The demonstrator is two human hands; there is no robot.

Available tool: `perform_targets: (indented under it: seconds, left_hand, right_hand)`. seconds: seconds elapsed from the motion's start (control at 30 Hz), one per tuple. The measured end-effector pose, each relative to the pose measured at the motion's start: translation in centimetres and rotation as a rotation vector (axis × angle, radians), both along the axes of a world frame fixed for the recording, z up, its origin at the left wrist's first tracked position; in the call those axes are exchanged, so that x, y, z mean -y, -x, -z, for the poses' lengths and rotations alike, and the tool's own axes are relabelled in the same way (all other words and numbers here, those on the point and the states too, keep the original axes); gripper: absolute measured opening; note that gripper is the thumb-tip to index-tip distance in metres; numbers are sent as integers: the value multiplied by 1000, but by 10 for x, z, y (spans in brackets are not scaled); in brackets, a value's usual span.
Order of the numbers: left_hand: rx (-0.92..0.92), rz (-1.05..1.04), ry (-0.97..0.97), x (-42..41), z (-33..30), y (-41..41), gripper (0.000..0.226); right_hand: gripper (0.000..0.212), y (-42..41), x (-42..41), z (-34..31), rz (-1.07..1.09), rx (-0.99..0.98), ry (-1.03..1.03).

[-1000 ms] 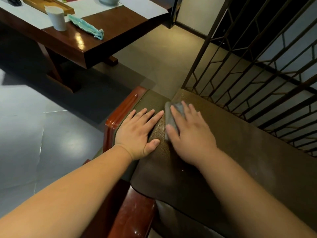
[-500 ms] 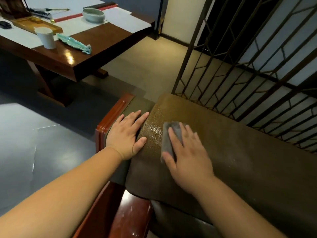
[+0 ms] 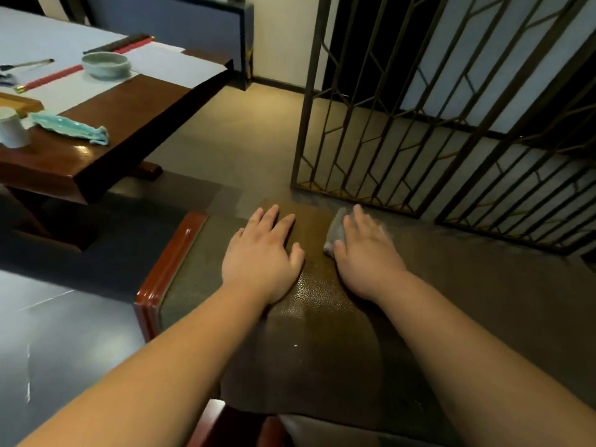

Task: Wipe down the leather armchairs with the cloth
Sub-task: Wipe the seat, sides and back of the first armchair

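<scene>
The brown leather armchair [image 3: 483, 301] shows its padded top from centre to right, with a red-brown wooden frame [image 3: 167, 272] along its left corner. My left hand [image 3: 261, 256] lies flat on the leather near that corner, fingers straight. Just to its right, my right hand [image 3: 367, 250] presses a small grey cloth [image 3: 335, 233] flat against the far edge of the leather. Most of the cloth is hidden under the fingers; only its left part shows.
A dark metal lattice screen [image 3: 435, 124] stands right behind the chair. At upper left a wooden table [image 3: 129, 124] carries a white cup [image 3: 11, 130], a teal dish [image 3: 69, 127], a bowl [image 3: 104, 64] and a white runner. Grey floor tiles [image 3: 64, 333] lie to the left.
My right hand has slid the cloth farther away to the far edge of the chair top. My left hand has shifted right, off the corner onto the leather. The view has tilted up.
</scene>
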State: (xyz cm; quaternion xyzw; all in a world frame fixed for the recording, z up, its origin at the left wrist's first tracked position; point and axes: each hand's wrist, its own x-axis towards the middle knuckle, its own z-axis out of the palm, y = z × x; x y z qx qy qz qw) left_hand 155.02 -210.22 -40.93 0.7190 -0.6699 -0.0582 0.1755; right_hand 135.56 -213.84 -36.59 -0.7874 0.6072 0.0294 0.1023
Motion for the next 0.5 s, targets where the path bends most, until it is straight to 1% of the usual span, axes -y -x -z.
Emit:
perform_targets:
  seconds: [0.1, 0.17, 0.23, 0.3, 0.37, 0.43, 0.5]
  left_hand:
    - [14, 2, -39, 2, -1, 1, 69]
    - [10, -1, -48, 1, -2, 0, 68]
    - [19, -15, -15, 0, -2, 1, 70]
    - [35, -20, -16, 1, -3, 3, 69]
    - [42, -18, -23, 1, -2, 3, 67]
    - [44, -19, -17, 2, -1, 2, 67]
    - [29, -21, -15, 0, -2, 2, 68]
  right_hand:
    - [67, -11, -62, 3, -193, 23, 57]
    - [67, -5, -54, 3, -245, 22, 33]
    - [64, -2, -12, 6, -200, 24, 33]
    - [63, -2, 31, 2, -84, 30, -15]
    - [63, -2, 51, 1, -21, 14, -45]
    - [62, 0, 29, 2, -63, 11, -28]
    - [66, 7, -27, 5, -155, 19, 29]
